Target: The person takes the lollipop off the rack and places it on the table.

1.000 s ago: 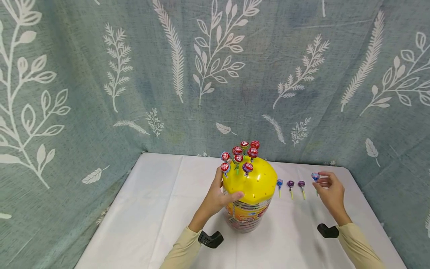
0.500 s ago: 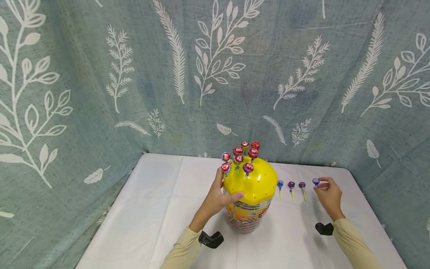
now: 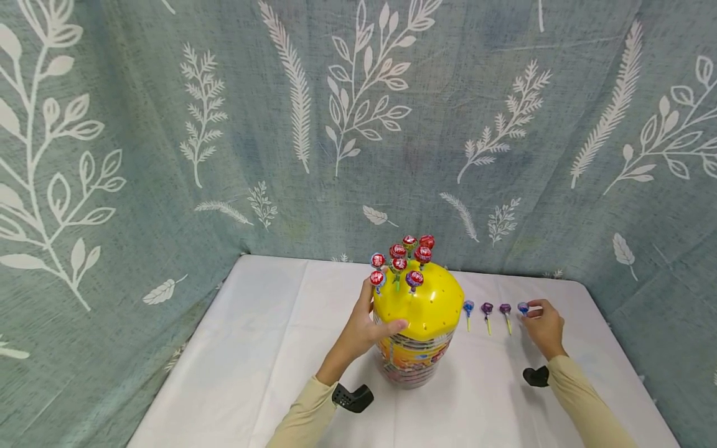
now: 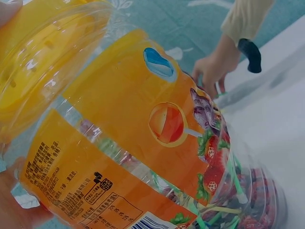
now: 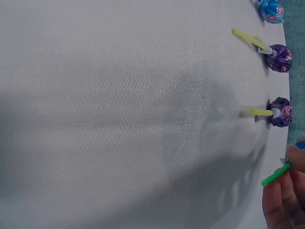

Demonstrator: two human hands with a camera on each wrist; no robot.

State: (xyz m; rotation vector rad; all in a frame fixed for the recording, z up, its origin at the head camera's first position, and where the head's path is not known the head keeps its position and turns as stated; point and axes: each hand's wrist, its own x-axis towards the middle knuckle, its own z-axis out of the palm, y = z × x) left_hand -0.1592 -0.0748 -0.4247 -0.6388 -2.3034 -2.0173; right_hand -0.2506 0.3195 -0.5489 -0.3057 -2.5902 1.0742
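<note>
In the head view my left hand (image 3: 358, 333) grips the yellow lid (image 3: 434, 311) of a clear plastic jar (image 3: 411, 358), thumb across the front and fingers behind. Several red-and-purple wrapped lollipops (image 3: 414, 280) stand upright in the lid's left and back part; small holes dot the rest. The left wrist view shows the jar's orange label (image 4: 114, 100) and more lollipops (image 4: 257, 205) inside. My right hand (image 3: 545, 328) pinches a blue-wrapped lollipop (image 3: 523, 308), low over the table at the right end of a row. Its green stick (image 5: 275, 175) points out between thumb and fingers.
Left of my right hand, a blue lollipop (image 3: 468, 307) and two purple lollipops (image 3: 487, 308) lie in a row on the white tablecloth (image 3: 269, 367), sticks toward me. A grey-green leaf-print curtain (image 3: 313, 186) surrounds the table's back and sides.
My right hand has come down and left with the blue lollipop, ending beside the row's nearest purple one. My left hand keeps its grip on the jar's lid.
</note>
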